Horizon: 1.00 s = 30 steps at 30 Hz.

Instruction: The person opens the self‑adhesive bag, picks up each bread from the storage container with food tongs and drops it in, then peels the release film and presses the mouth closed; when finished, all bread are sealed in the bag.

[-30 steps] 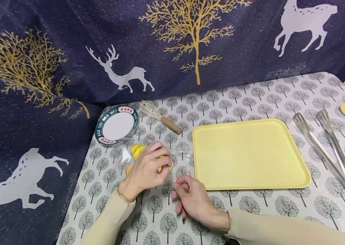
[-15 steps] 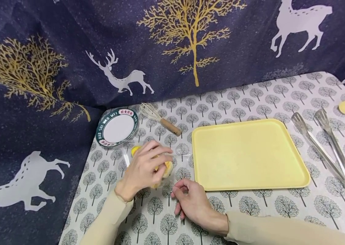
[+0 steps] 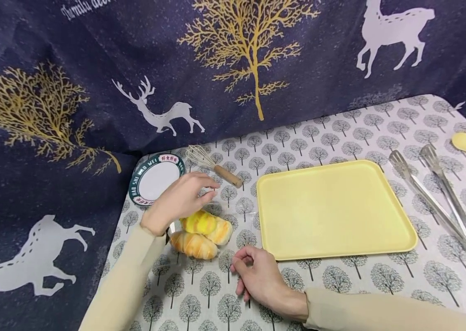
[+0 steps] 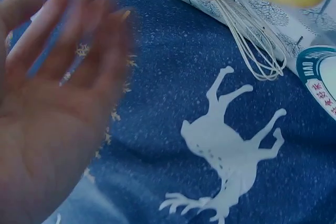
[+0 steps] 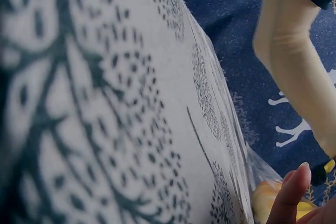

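Note:
Three bread rolls lie close together left of the middle of the table: a yellow one (image 3: 198, 222), a pale one (image 3: 222, 231) and an orange-brown one (image 3: 193, 245). Clear plastic (image 5: 258, 167) shows around them, its shape hard to make out. My left hand (image 3: 183, 195) is raised just behind the rolls, in front of the plate. In the left wrist view that hand is blurred, its fingers (image 4: 79, 35) extended and holding nothing. My right hand (image 3: 258, 276) rests on the cloth between the rolls and the yellow tray (image 3: 336, 211), fingers loosely bent around nothing.
A green-rimmed white plate (image 3: 135, 184) stands at the back left, with a whisk (image 3: 226, 175) beside it. Metal tongs (image 3: 435, 202) lie right of the tray, and a yellow spoon (image 3: 463, 142) lies at the far right. A dark curtain (image 3: 224, 115) hangs behind.
My left hand has let go of the pale roll and moved up and left, uncovering all the rolls. The right hand has stayed in place. The head view has shifted slightly.

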### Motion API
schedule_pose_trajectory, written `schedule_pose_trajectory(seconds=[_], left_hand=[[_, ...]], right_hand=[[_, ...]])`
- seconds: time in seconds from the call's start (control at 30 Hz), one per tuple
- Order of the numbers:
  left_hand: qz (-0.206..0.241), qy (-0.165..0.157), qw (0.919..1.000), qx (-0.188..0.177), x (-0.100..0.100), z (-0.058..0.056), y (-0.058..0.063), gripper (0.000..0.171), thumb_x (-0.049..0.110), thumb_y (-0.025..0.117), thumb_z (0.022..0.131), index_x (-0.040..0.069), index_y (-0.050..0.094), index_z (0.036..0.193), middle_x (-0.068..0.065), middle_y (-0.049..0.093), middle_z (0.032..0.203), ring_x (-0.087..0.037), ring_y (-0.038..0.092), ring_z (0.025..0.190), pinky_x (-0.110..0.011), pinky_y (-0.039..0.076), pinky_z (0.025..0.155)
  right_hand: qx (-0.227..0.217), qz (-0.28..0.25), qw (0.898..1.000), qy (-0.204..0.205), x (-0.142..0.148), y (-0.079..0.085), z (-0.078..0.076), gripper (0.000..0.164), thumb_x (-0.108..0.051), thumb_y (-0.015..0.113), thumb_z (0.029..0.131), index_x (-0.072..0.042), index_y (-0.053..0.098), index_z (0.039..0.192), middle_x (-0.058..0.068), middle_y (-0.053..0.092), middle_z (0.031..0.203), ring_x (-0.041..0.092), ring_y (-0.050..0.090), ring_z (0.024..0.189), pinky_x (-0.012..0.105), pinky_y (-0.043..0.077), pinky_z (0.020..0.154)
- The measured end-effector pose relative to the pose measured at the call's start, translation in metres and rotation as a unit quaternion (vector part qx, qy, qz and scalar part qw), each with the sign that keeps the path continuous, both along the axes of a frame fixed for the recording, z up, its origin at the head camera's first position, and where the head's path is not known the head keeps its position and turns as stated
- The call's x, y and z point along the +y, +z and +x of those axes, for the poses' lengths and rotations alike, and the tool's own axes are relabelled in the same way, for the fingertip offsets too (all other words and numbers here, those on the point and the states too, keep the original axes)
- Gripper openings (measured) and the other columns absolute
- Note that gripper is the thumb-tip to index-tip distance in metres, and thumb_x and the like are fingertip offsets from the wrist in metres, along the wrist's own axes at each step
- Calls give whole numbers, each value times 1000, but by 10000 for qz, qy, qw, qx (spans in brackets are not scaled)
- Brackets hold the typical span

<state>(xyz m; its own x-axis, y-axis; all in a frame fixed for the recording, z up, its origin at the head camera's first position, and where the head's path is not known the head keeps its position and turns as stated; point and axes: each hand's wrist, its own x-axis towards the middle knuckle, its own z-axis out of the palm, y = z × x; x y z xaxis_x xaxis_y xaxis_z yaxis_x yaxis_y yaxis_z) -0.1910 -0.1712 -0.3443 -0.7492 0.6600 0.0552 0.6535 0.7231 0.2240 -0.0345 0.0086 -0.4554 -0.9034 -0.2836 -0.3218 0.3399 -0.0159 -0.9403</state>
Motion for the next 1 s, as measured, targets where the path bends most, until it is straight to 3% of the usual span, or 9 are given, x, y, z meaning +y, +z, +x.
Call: schedule_pose_trajectory(seconds=[0.07, 0.17, 0.33, 0.43, 0.67, 1.0], left_hand=[[-344, 76, 9971, -669, 3, -9, -1, 28, 21, 65, 96, 10, 72, 121, -9, 72, 127, -28, 65, 123, -44, 49, 111], [-566, -115, 9875, -1464, 9, -20, -4, 34, 23, 62, 98, 9, 68, 128, -10, 68, 133, -29, 61, 130, -45, 46, 114], [-580, -587, 9715, -2223, 23, -28, -12, 35, 24, 60, 99, 7, 67, 129, -11, 58, 147, -29, 54, 137, -44, 44, 116], [-699, -665, 9685, -2294, 31, -28, -14, 34, 23, 61, 98, 8, 68, 128, -14, 49, 154, -30, 50, 140, -43, 43, 117], [-927, -599, 9684, -2238, 41, -28, -20, 33, 26, 69, 93, 11, 72, 122, -3, 72, 127, -21, 61, 128, -38, 48, 112], [-888, -205, 9735, -2099, 42, -25, -22, 15, 24, 73, 89, 20, 79, 102, 4, 75, 119, -21, 58, 126, -41, 43, 114]], right_hand=[[35, 42, 10000, 1, 1, 0, 0, 14, -13, 58, 98, 1, 60, 102, 13, 70, 94, 11, 58, 47, 42, 55, 44], [66, 94, 9999, 27, 1, -1, 1, 13, -13, 58, 98, 0, 60, 101, 12, 71, 93, 11, 58, 46, 42, 54, 43], [67, 56, 10000, 37, 2, 1, 1, 13, -12, 58, 98, 0, 60, 101, 12, 70, 93, 10, 57, 46, 41, 54, 43], [64, 35, 10000, 17, 1, 0, 1, 13, -12, 58, 98, 0, 60, 101, 12, 70, 92, 11, 57, 46, 41, 54, 42], [77, 42, 10000, 30, 0, 0, 3, 13, -13, 58, 98, 0, 60, 99, 12, 70, 90, 11, 57, 44, 45, 54, 43], [228, -12, 9997, 41, 1, 1, 3, 14, -12, 58, 98, 2, 61, 100, 13, 70, 89, 10, 57, 45, 42, 54, 41]])
